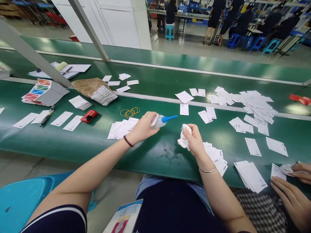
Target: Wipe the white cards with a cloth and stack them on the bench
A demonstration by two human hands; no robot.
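My left hand (pixel 145 127) is closed around a small translucent squeeze bottle (pixel 160 122) with a blue nozzle, tilted so that the nozzle points right. In my right hand (pixel 195 139) is a crumpled white cloth (pixel 184 139), pinched between thumb and fingers. Between the hands lies bare green table with a smeared, wet-looking patch (pixel 170 152). A spread of white cards (pixel 122 128) sits beneath and left of my left hand. Another pile of white cards (pixel 215 157) is beside my right wrist, partly covered by it.
Rubber bands (pixel 130 112), a red stapler-like object (pixel 89 116), a pen (pixel 47 116) and a brown paper packet (pixel 93 89) lie left. A large heap of cards (pixel 257 105) is at right. A co-worker's hands (pixel 291 197) work at the right edge. A metal rail (pixel 155 99) crosses the table.
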